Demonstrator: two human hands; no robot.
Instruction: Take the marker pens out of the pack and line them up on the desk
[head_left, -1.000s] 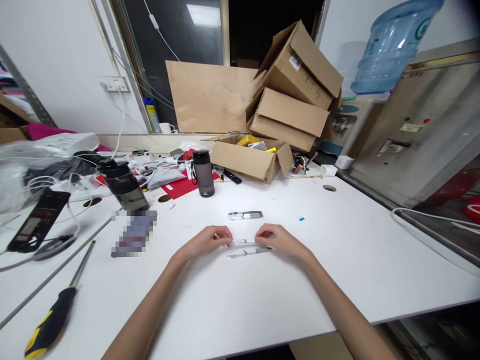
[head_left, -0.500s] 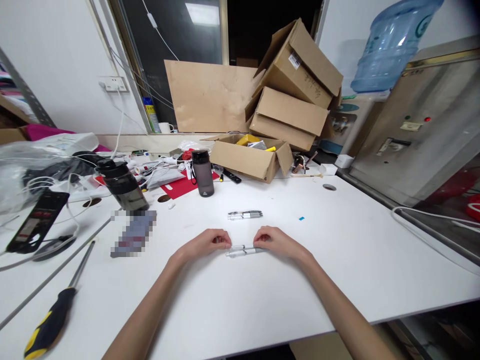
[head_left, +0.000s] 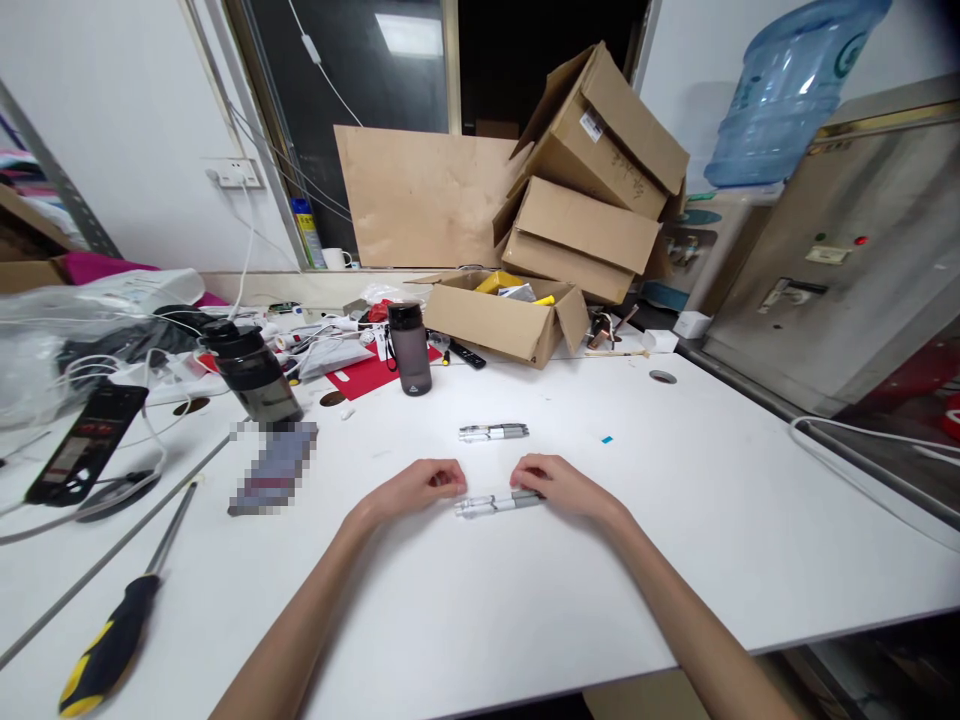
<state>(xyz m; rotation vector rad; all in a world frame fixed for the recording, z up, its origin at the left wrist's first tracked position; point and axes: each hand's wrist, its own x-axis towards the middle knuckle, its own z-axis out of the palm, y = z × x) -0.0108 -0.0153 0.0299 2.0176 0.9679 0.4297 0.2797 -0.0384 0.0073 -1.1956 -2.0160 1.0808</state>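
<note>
Two slim pens (head_left: 495,504) with clear, white and grey parts lie side by side on the white table in front of me. My left hand (head_left: 427,484) is closed, its fingertips bunched just above the pens' clear left end. On the other side, my right hand (head_left: 555,480) is curled closed at the grey right end, with its fingertips just above the barrels; whether they touch cannot be made out. I see nothing held in either hand. Farther back lies a second group of similar pens (head_left: 493,432), parallel to the first.
A dark bottle (head_left: 410,350) stands behind the pens, near an open cardboard box (head_left: 495,325). To the left are a screwdriver (head_left: 120,620), another bottle (head_left: 259,375), a phone on a stand (head_left: 86,445) and tangled cables. A small blue piece (head_left: 607,440) lies right of the pens.
The view has shifted slightly. My right fingertips have risen a little off the near pens, and more of their grey end shows. The far pens have stayed put.
</note>
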